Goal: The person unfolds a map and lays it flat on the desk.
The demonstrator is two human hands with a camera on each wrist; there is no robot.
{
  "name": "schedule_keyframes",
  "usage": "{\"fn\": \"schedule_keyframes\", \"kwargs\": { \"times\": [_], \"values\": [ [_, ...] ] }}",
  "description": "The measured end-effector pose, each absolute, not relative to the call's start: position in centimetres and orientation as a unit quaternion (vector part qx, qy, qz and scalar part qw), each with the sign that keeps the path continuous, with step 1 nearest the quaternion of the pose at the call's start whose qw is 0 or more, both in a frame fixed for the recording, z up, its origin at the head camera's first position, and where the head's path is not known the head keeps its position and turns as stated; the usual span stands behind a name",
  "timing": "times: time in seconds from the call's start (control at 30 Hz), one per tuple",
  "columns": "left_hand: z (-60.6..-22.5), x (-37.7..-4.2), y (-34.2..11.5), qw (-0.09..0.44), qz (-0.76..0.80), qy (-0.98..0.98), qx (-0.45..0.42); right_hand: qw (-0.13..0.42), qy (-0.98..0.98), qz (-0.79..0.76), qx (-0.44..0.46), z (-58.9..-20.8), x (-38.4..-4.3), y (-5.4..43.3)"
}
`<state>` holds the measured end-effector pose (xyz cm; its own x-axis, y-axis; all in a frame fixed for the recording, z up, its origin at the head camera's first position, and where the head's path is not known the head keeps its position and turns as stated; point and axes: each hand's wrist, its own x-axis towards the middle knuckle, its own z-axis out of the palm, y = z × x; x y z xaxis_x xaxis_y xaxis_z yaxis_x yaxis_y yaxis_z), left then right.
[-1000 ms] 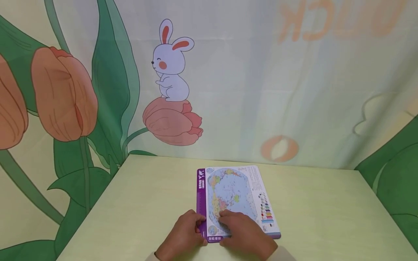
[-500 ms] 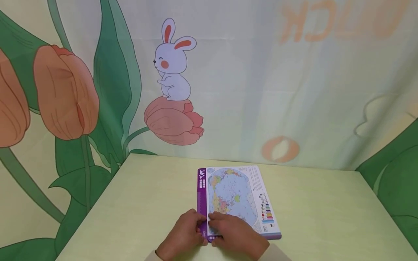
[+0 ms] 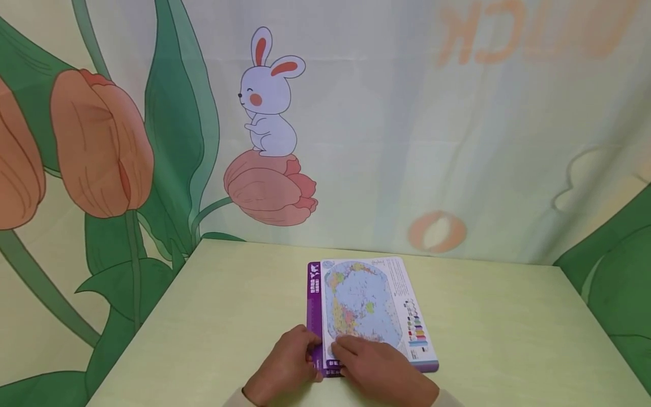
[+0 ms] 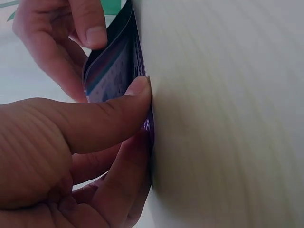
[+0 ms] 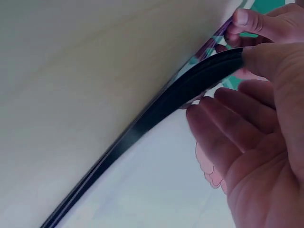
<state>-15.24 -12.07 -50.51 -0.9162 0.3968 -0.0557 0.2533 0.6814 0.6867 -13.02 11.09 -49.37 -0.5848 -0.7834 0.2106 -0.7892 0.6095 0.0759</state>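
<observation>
A flexible world map (image 3: 363, 299), printed in pale blue with a white right margin, lies on top of another purple-edged map sheet (image 3: 314, 316). My right hand (image 3: 383, 367) pinches the near edge of the top map close to its left corner. That edge is bent upward, its dark underside (image 5: 175, 92) showing in the right wrist view. My left hand (image 3: 287, 359) grips the near left corner of the lower sheet between thumb (image 4: 114, 118) and fingers, right at the tabletop. Two purple title strips show one behind the other between the hands.
The pale yellow-green table (image 3: 213, 316) extends to both sides of the maps. Behind it hangs a curtain (image 3: 376, 141) printed with a rabbit (image 3: 267, 113), tulips (image 3: 102, 147) and green leaves.
My right hand first slid left over the map to its near left corner, then shifted slightly right, lifting the top map's near edge off the lower sheet. My left hand stayed in place.
</observation>
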Motion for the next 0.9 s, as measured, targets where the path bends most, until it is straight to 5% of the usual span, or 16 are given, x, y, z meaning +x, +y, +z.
{"fn": "schedule_keyframes", "kwargs": {
  "times": [0.9],
  "values": [
    [-50.1, -15.7, -11.3, 0.131, 0.309, 0.928, 0.16, 0.139, -0.926, 0.031, 0.349, -50.1, -11.9, 20.8]
  ]
}}
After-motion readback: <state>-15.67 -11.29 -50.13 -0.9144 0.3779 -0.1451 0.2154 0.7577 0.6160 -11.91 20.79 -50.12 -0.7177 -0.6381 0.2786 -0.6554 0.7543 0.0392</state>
